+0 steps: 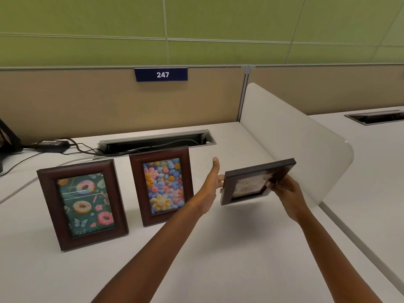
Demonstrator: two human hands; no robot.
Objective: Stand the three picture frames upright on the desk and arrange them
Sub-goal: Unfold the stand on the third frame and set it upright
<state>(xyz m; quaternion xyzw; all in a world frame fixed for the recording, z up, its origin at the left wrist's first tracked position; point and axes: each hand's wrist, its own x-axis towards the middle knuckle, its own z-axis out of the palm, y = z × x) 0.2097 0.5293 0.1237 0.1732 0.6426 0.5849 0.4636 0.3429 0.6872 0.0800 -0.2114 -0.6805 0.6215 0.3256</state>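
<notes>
Currently the third frame (253, 182) is held off the desk (218, 259), tilted back, long axis running left-right between the hands. It is pinched at its right edge by the right hand (284, 191), which sits nearer the camera. The left hand (212, 182) is spread, thumb up, fingers hidden behind the frame's left edge; contact cannot be told. Left of the left hand, the flower frame (161, 185) and, further left, the donut frame (84, 205) are already stood upright. Judged: a quarter turn to portrait is needed before set-down.
</notes>
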